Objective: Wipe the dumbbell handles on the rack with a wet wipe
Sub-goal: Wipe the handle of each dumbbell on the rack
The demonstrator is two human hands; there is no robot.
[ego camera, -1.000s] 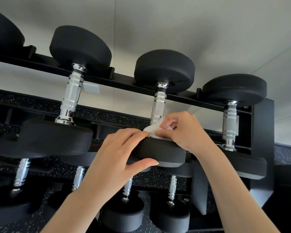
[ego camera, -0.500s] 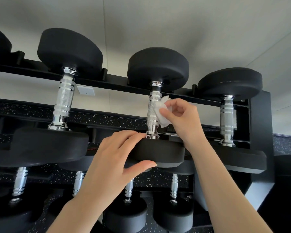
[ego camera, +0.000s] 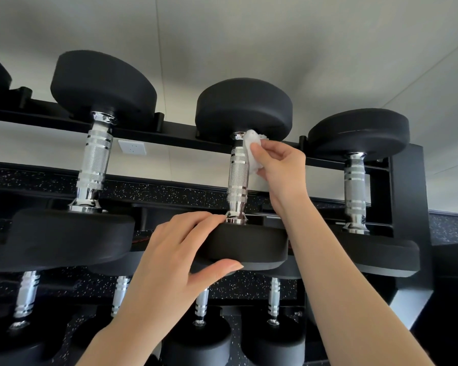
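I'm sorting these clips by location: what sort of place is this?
Most likely a gym or weights room: black dumbbells sit in rows on a tiered black rack, with speckled rubber flooring behind.

The right hand (ego camera: 280,165) pinches a white wet wipe (ego camera: 253,151) against the upper right side of the middle dumbbell's chrome handle (ego camera: 238,178). The left hand (ego camera: 175,249) grips that dumbbell's near black head (ego camera: 251,245), thumb underneath. Neighbouring dumbbells rest left (ego camera: 93,165) and right (ego camera: 356,186) on the black rack (ego camera: 407,194).

White crumpled wet wipe (ego camera: 252,151) against knurled chrome handle (ego camera: 238,175)
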